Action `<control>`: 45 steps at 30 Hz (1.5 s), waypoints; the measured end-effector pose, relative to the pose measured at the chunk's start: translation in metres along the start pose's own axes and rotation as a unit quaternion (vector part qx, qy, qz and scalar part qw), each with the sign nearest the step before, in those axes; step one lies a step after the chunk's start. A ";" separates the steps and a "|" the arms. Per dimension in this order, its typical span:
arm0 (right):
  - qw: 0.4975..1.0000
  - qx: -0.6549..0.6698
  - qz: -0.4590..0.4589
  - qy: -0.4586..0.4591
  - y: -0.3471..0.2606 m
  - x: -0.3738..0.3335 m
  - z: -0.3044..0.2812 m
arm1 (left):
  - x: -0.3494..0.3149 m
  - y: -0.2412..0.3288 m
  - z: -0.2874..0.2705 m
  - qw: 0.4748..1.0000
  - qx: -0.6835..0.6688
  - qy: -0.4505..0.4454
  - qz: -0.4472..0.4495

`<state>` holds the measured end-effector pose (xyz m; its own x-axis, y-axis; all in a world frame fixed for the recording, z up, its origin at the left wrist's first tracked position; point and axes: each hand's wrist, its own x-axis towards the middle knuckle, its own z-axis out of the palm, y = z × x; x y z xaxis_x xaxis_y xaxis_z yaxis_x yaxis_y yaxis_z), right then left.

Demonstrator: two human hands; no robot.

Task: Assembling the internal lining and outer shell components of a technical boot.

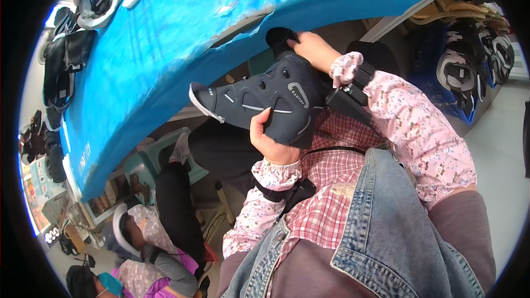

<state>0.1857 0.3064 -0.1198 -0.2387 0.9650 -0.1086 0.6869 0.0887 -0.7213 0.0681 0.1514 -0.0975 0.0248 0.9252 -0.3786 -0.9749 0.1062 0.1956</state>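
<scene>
The largest thing here is the blue-covered surface (182, 27), which curves across the upper left, its covering torn along the near edge. Next comes the person's own clothing: a denim vest (381, 232) over a red plaid shirt (323, 209), with pink floral sleeves (422, 132) over the forearms. At the right stands a blue crate (430, 60) piled with dark shoe parts (461, 74), and more dark pieces (62, 69) hang or lie along the left end of the surface. At the lower left sits a co-worker (146, 226) in a white-edged cap; just above is a green chair (142, 168). The dark grey shoe upper (265, 99) is held in front of the person's chest, just off the near edge of the surface, its toe pointing left and its collar toward the top. The left grip (275, 146) is closed around its lower side, thumb lying up the outer face and fingers hidden behind. The right grip (314, 49) is pinching the raised dark padded flap (280, 38) at the top of the upper. Smaller again are the black strap (361, 77) at the right wrist and, tiniest, the round eyelets (263, 84) in the upper's side.
</scene>
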 end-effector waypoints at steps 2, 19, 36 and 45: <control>0.999 0.000 0.040 -0.011 0.009 0.004 0.006 | 0.007 -0.005 -0.009 0.999 0.010 0.043 0.026; 1.000 -0.003 0.019 -0.003 0.025 0.003 0.014 | 0.000 -0.013 -0.002 0.995 0.043 0.071 0.061; 0.925 0.376 0.041 -0.042 0.069 -0.074 -0.051 | -0.006 0.003 0.005 0.991 0.120 -0.003 0.065; 0.967 0.130 -0.015 0.220 0.063 -0.092 -0.022 | -0.009 0.000 0.001 0.987 0.141 -0.031 0.077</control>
<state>0.2664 0.2281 -0.1404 0.0998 0.9795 0.1749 0.4746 0.1077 -0.8736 0.0686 0.1440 -0.0931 -0.0970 0.9580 -0.2697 -0.8683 0.0510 0.4933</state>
